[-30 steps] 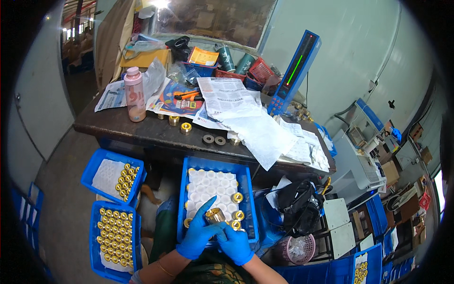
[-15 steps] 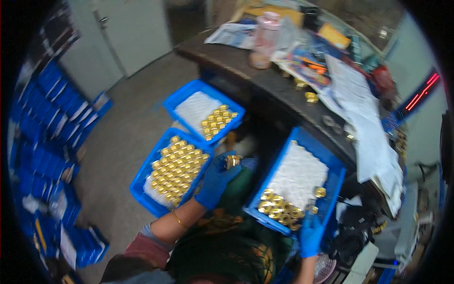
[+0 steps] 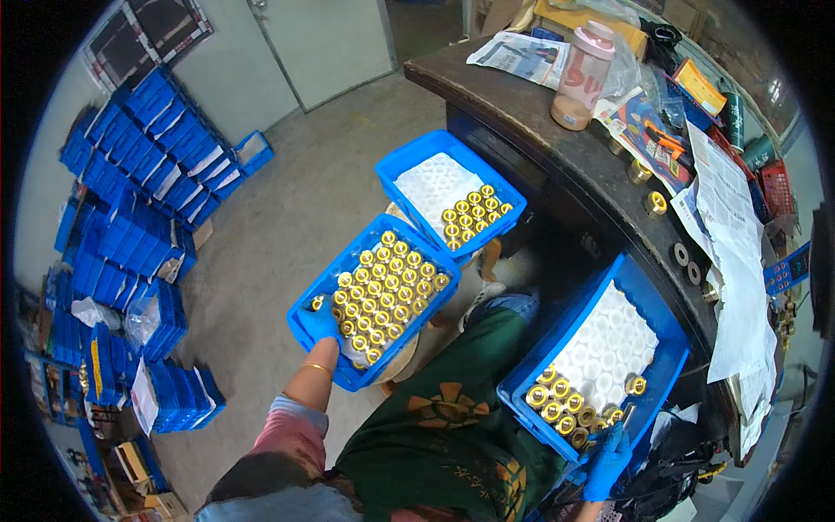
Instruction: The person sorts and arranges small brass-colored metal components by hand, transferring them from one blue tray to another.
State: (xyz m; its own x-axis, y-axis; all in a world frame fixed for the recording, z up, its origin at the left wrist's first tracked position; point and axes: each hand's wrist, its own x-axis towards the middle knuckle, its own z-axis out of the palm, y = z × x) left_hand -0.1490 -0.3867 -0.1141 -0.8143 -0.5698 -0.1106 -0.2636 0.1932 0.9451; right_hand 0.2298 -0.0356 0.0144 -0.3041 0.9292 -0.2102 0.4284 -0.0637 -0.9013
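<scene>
Left hand (image 3: 322,325): one, blue-gloved, at the left corner of the middle crate (image 3: 351,379); finger closure unclear. Left forearm (image 3: 306,393): extended forward, bare below the sleeve. Right hand (image 3: 608,463): one, blue-gloved, at the right crate's (image 3: 665,370) near corner, fingers pointing forward. Right forearm (image 3: 591,511): largely out of view.

Print on papers (image 3: 731,222) and bottle (image 3: 584,80), none legible

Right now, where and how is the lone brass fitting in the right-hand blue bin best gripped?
Probably by its round outer wall, from above: the lone brass fitting sits apart from the clustered fittings, its ringed end faces the camera, and the open-topped blue bin leaves room overhead.
</scene>
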